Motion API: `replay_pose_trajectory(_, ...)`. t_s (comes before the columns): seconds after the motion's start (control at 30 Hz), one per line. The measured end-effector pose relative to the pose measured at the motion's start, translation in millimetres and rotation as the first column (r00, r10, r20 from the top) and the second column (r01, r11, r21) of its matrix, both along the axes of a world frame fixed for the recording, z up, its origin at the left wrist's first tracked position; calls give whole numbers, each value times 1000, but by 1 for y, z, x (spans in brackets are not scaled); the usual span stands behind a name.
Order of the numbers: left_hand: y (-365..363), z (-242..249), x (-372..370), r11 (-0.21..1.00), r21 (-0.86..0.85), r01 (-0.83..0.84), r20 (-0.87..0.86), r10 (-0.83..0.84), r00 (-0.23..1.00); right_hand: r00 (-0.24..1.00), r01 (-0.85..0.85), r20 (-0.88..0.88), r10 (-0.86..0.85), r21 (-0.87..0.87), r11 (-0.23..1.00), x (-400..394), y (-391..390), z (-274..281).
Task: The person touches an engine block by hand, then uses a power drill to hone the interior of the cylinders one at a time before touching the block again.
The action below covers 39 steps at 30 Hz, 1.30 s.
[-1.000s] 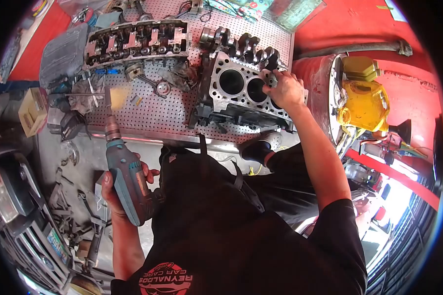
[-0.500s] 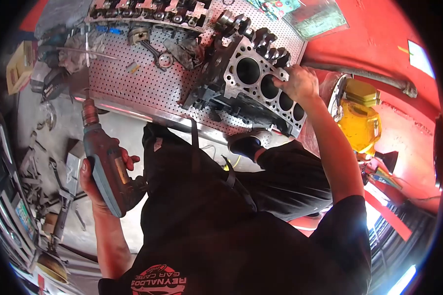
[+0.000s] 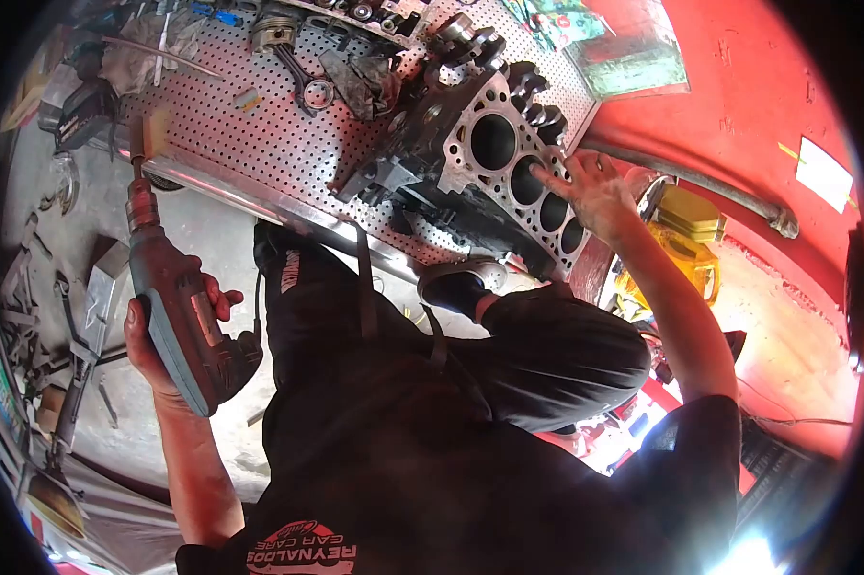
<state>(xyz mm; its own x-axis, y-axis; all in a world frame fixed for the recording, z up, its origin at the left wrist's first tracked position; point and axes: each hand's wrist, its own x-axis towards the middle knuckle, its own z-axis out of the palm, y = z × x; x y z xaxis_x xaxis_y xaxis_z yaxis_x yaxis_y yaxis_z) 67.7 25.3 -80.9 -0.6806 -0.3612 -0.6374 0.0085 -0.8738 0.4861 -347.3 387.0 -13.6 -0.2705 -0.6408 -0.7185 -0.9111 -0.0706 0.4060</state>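
My left hand (image 3: 148, 353) is wrapped round a grey and dark power drill (image 3: 175, 311). The drill points up and away from me, and a blurred attachment (image 3: 148, 134) sits at its chuck, near the bench edge. Over the engine block (image 3: 462, 176) is my right hand (image 3: 597, 196), fingers apart and holding nothing. Its index fingertip is at the rim of the second bore from the far end; whether it touches is unclear. Four round bores show in the block's flat top face, which lies tilted on the perforated metal bench (image 3: 260, 144).
A crankshaft (image 3: 526, 84) lies behind the block. Left of it are a piston with connecting rod (image 3: 293, 62), a crumpled rag (image 3: 365, 81) and a cylinder head (image 3: 365, 14). A yellow container (image 3: 681, 259) and a metal pipe (image 3: 719, 192) stand right. Tools litter the floor left.
The view has shifted. My left hand and the drill sit further left in it. My right hand's fingers are more spread, with the index finger extended to the bore.
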Motion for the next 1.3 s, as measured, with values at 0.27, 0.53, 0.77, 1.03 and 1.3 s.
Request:
replay_pose_trajectory(0.27,18,-6,7,999,0,-42,-22,42,999,983,-182,66,174,151,972,-4,-7,10)
replay_pose_trajectory(0.53,30,0,9,997,-21,-73,14,73,997,936,-351,-24,350,-59,935,-22,-18,3)
replay_pose_trajectory(0.77,29,-8,15,996,-36,-85,11,85,996,924,-380,40,379,16,925,-22,-26,13)
replay_pose_trajectory(1.03,29,-11,17,994,-7,-109,32,109,993,948,-293,142,286,35,955,-21,-31,12)
replay_pose_trajectory(1.3,24,-16,19,995,-38,-87,-22,86,996,928,-342,170,330,47,938,-25,-31,6)
